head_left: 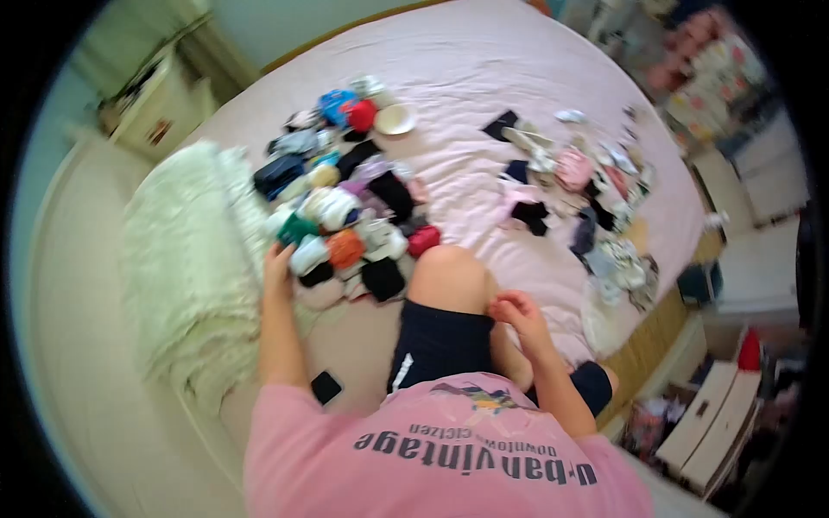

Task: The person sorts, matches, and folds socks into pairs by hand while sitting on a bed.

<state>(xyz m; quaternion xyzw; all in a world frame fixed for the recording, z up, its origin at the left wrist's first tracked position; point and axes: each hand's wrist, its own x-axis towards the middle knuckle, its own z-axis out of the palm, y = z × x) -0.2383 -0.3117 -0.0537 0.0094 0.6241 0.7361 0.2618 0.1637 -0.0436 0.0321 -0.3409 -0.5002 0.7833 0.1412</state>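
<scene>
My left hand (277,264) is at the left edge of a heap of small rolled and folded cloth pieces. Its blurred fingers reach a green bundle (296,228) and a white bundle (308,255); their tips are partly hidden, so a grip cannot be made out. Close by lie an orange bundle (344,248), a black folded piece (382,279) and a red bundle (424,240). My right hand (515,311) hovers beside my bent knee (449,278), fingers loosely bent and apart, with nothing visible in it.
Loose socks and small garments (572,169) lie spread on the right of the pink bed sheet (484,60). A pale fluffy blanket (194,259) is bunched at the left. A phone (325,388) rests near my left elbow. A cream bowl-like item (395,119) sits behind the heap.
</scene>
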